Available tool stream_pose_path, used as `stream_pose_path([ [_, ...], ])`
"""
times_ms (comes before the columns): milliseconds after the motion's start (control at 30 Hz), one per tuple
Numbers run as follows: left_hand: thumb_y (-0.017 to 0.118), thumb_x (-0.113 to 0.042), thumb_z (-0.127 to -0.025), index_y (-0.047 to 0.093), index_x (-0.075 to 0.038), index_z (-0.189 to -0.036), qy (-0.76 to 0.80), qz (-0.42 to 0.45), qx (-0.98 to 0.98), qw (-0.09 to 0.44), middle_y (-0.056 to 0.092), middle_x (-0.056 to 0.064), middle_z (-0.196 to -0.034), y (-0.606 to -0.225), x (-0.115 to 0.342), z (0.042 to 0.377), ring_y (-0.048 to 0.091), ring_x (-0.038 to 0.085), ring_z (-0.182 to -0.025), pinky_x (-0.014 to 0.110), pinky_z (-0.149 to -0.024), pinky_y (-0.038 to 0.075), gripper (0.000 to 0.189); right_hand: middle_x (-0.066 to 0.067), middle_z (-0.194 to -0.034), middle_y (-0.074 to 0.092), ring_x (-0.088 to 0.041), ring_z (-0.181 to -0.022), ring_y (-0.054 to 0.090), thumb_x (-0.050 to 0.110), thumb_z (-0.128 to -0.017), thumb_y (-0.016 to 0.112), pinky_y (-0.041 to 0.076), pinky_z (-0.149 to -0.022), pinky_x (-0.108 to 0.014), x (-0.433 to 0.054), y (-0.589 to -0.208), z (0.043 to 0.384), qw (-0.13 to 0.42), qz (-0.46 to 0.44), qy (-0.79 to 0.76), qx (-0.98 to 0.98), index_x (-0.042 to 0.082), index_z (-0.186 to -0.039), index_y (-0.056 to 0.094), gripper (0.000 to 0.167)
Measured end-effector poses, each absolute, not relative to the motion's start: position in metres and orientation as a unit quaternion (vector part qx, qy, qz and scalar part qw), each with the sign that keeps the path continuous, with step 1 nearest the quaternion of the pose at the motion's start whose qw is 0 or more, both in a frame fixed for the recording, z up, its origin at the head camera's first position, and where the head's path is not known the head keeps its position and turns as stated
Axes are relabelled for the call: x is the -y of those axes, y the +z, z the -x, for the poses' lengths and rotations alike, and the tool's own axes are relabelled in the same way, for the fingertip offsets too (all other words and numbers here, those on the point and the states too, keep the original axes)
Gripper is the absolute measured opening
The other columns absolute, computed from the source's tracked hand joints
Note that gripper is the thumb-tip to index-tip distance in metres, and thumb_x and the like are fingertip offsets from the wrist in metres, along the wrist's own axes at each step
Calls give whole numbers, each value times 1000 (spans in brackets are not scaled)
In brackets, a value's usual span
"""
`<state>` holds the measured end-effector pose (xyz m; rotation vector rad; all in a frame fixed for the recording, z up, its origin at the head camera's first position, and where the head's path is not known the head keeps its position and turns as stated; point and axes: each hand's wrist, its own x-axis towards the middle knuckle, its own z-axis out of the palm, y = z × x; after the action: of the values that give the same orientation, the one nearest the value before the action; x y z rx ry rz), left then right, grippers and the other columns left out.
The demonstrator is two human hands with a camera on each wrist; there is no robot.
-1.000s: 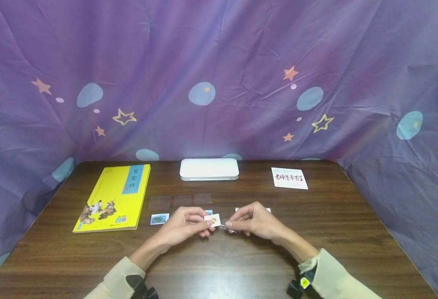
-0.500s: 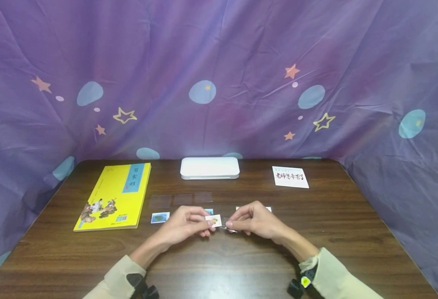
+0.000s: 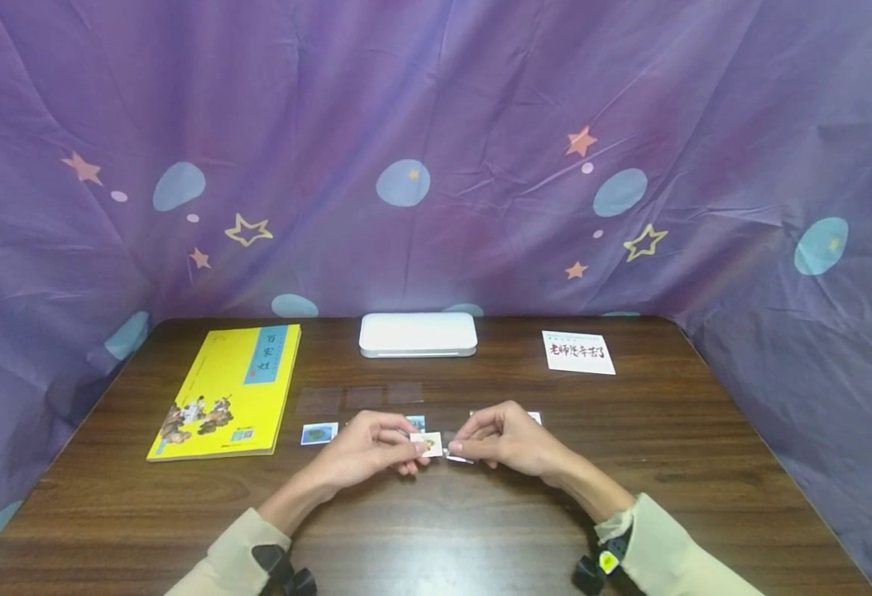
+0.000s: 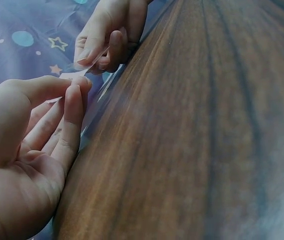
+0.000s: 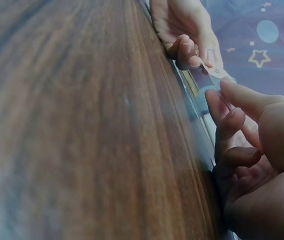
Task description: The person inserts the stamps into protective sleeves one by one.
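My left hand (image 3: 369,447) pinches a small white picture card (image 3: 430,444) between thumb and fingers, above the dark wooden table (image 3: 436,521). Close to the card's right edge, my right hand (image 3: 506,439) pinches a small clear plastic piece (image 4: 98,60), thin and shiny like a sleeve or film. In both wrist views the plastic meets or overlaps the card's edge. I cannot tell whether the card's edge is inside it. A blue picture card (image 3: 320,434) lies left of my left hand. Another blue card (image 3: 416,423) shows partly behind my left fingers.
Several clear plastic rectangles (image 3: 365,398) lie in a row behind the left hand. A yellow book (image 3: 231,389) is on the left, a white case (image 3: 417,335) at the back, a white lettered card (image 3: 577,353) back right. Light cards (image 3: 535,417) peek out behind the right hand.
The pinched card has shifted slightly right and toward me, tilting a little. The glint on the clear plastic differs. Both hands otherwise stay in nearly the same place.
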<state>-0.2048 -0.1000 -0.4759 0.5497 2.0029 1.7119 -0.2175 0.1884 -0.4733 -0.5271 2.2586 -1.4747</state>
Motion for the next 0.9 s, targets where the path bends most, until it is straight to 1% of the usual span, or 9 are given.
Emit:
stream_pose_path([
  [233,78,-15,-100,74,0,-118,617,-205,-725,227,83,16,-105,-476,100,205,78,17,-84,33,-83,68,24,-9,-83,79,-7,-58,55,33,-93,87,43,-50,-18,-188,-474,217,192,191,-523,-808,17,-100,83,18],
  [533,77,-14,-100,74,1,-116,615,-208,-727,223,83,18,-105,-474,99,204,77,17,-83,32,-81,68,22,-9,-86,82,-7,-58,55,34,-94,85,44,-50,-18,-187,-473,217,191,192,-523,-808,16,-100,83,19],
  [733,77,-13,-100,74,1,-116,614,-210,-727,222,83,18,-105,-474,99,204,77,17,-83,32,-81,68,22,-6,-81,78,-8,-58,55,34,-94,86,44,-51,-18,-187,-472,216,196,188,-526,-806,16,-100,83,19],
  [900,77,-14,-100,74,1,-116,613,-209,-729,222,83,18,-105,-474,99,205,77,16,-83,32,-81,68,22,-6,-82,76,-8,-59,55,32,-94,85,45,-52,-18,-187,-472,216,200,194,-528,-802,16,-102,82,18],
])
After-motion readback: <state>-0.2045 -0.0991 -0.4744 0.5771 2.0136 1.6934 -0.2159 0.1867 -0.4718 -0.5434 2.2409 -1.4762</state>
